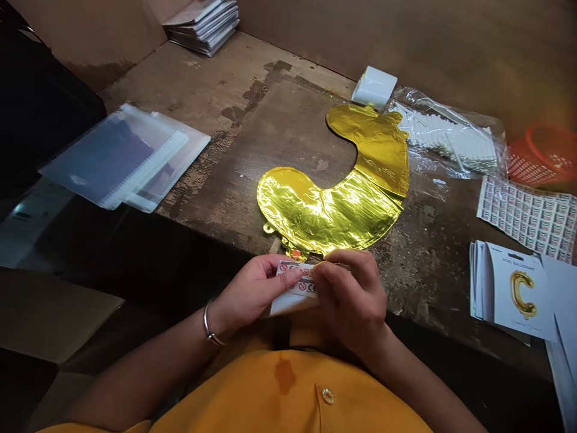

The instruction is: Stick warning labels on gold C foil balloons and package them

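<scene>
A flat gold foil balloon (333,210) shaped like a C lies on the worn wooden table (211,186). At the table's front edge, my left hand (256,288) pinches a small sticker sheet (297,285) printed with warning and CE marks, its thumb on top. White paper (288,302) shows beneath that sheet. My right hand (354,294) is closed at the sheet's right end, fingers bent together. Its fingertips hide whatever lies between them.
Clear plastic sleeves (126,156) lie at the left edge, stacked packs (202,27) at the back. To the right are a white roll (374,87), bagged white sticks (455,138), a red basket (543,156), a label sheet (527,216) and balloon cards (518,288).
</scene>
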A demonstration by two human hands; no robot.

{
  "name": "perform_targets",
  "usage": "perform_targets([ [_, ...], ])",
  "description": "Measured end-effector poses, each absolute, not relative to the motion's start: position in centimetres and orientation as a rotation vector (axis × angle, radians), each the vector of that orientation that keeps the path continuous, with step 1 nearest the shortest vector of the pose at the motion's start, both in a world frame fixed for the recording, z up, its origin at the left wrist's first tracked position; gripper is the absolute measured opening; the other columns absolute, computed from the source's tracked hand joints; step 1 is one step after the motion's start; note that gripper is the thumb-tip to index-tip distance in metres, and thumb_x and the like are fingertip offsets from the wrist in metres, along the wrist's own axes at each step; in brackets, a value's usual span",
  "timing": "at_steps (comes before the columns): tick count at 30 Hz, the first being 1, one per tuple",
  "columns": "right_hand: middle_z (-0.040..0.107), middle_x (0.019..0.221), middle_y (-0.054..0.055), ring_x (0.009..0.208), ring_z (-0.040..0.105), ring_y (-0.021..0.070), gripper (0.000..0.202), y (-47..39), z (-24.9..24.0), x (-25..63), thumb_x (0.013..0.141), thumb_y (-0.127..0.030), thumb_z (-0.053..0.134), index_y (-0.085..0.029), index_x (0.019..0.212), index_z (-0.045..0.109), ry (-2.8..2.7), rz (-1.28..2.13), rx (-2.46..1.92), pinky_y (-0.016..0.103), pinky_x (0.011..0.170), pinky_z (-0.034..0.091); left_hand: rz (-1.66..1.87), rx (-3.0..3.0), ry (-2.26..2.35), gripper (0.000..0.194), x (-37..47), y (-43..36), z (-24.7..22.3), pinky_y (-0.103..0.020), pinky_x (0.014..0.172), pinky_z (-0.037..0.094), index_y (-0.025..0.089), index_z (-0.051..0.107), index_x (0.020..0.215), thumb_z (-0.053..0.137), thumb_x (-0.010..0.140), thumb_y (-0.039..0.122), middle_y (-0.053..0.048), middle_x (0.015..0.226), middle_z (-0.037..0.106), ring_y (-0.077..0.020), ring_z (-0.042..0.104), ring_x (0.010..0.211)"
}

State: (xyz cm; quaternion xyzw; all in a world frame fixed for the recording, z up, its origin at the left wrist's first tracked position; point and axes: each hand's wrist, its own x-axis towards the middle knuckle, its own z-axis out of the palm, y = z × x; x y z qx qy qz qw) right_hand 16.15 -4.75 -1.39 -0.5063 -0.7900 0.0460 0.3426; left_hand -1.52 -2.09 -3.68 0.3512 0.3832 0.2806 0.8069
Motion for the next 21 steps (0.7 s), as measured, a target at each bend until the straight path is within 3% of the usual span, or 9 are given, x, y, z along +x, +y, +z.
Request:
perform_targets([
  [4, 0.054, 0.093, 0.006, 0.088, 0.055, 0.0182, 0.008, -3.4, 0.9, 17.0, 0.085, -0.014, 0.06, -0.022, 0.089, 0.061, -1.955, 0.338, -1.394, 0.033, 0.077, 0.049, 0.611, 1.061, 0.932, 0.025, -2.5, -1.8, -3.4, -0.026, 0.066, 0.05, 0.014, 0.068, 0.088, 0.06, 0.087, 0.037, -0.005, 0.082, 0.071, -0.0149, 0.063, 0.071],
  [7, 0.056, 0.091, 0.004, 0.089, 0.056, 0.0177, 0.005, -1.1, 1.7, 18.0, 0.086, -0.017, 0.06, -0.022, 0.085, 0.059, -1.822, 0.39, -1.469, 0.033, 0.079, 0.047, 0.772, 1.709, 0.963, 0.016, -3.2, -1.5, -3.6, -0.035, 0.086, 0.052, 0.017, 0.069, 0.092, 0.055, 0.09, 0.024, -0.007, 0.098, 0.073, -0.0198, 0.067, 0.093],
  [11, 0.059, 0.086, 0.003, 0.085, 0.057, 0.0175, 0.007, 1.7, -0.3, 17.9, 0.084, -0.017, 0.06, -0.021, 0.079, 0.06, -1.927, 0.619, -1.477, 0.033, 0.077, 0.047, 0.796, 2.428, 0.85, 0.02, -3.4, -1.2, -4.6, -0.051, 0.114, 0.028, 0.018, 0.068, 0.095, 0.05, 0.09, 0.011, -0.009, 0.126, 0.065, -0.026, 0.053, 0.126],
  [13, 0.06, 0.086, 0.003, 0.087, 0.056, 0.0185, 0.006, 2.3, -1.7, 17.5, 0.083, -0.017, 0.06, -0.021, 0.079, 0.062, -2.003, 0.659, -1.494, 0.033, 0.077, 0.046, 0.749, 2.545, 0.843, 0.021, -3.4, -1.2, -5.2, -0.051, 0.117, 0.021, 0.016, 0.067, 0.093, 0.048, 0.09, 0.009, -0.01, 0.129, 0.063, -0.0253, 0.051, 0.129],
  [21, 0.06, 0.083, 0.004, 0.087, 0.053, 0.0199, 0.008, 2.4, -2.5, 17.1, 0.084, -0.017, 0.059, -0.02, 0.077, 0.061, -2.052, 0.641, -1.564, 0.034, 0.077, 0.043, 0.735, 2.585, 0.837, 0.019, -3.4, -1.3, -5.8, -0.048, 0.12, 0.016, 0.015, 0.067, 0.093, 0.049, 0.091, 0.009, -0.01, 0.125, 0.065, -0.0236, 0.056, 0.124],
])
